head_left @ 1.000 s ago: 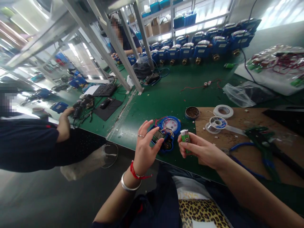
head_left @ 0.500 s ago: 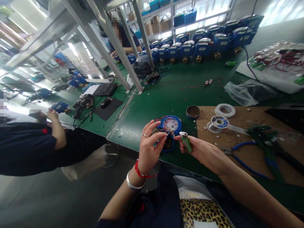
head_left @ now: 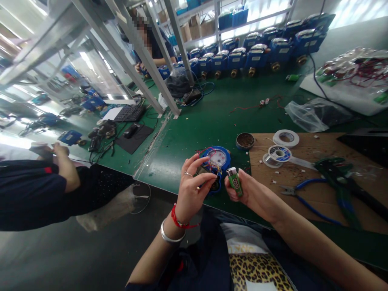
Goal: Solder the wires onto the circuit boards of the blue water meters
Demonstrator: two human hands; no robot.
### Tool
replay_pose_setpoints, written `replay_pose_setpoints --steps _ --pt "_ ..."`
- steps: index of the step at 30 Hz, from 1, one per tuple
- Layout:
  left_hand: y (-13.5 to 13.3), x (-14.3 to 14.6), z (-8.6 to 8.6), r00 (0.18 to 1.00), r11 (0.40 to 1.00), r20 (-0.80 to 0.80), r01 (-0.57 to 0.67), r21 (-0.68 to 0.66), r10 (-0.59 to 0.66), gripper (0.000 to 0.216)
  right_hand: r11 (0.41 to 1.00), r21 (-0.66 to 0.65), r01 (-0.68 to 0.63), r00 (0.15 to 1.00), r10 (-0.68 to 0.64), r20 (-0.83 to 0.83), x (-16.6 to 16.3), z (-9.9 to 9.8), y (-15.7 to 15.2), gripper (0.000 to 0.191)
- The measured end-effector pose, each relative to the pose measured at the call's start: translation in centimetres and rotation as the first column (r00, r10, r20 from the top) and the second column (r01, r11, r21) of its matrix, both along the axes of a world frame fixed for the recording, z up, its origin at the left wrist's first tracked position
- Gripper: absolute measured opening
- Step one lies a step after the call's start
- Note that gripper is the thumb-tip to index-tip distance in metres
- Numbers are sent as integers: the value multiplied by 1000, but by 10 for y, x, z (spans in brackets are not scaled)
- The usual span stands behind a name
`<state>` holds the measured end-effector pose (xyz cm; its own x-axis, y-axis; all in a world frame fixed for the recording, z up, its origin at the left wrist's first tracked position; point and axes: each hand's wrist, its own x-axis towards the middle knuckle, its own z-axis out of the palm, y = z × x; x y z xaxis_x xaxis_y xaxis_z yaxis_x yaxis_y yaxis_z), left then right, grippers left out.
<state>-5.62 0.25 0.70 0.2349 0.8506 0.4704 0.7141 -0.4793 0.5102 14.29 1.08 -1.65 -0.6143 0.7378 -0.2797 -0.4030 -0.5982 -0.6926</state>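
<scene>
1. Compared with a second ago, the left hand is pinched rather than spread, and the right hand carries the green lighter closer to it and more tilted.
2. The left thumb and fingertips nip a small wired module; the other fingers stand raised.
3. The right hand curls around the lighter's lower body, metal head up, just beside the left fingertips.
4. Both hands hover over the round blue meter, which lies near the front edge of the green bench.
5. On the wooden board beside the meter, a flux tin sits at the far left corner, with a tape roll, a solder spool and blue-handled pliers.
6. A co-worker's hand is at the bench's left edge.
</scene>
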Motion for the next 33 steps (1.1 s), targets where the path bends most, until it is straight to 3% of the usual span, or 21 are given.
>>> replay_pose_setpoints --steps 5,9,21,33 --pt "0 2 -1 1000 1000 10 -12 -11 12 10 975 -191 -118 992 123 13 -4 6 10 61" --pt "-1 5 -4 999 999 -2 -46 7 46 11 976 -204 -80 987 106 118 -7 6 16 54" --pt "0 9 -5 996 996 -24 -80 37 81 9 944 -302 -130 981 168 101 -14 1 26 41" --pt "0 12 -7 995 994 -38 -92 52 94 8 948 -284 -145 975 185 122 -17 -4 29 42"
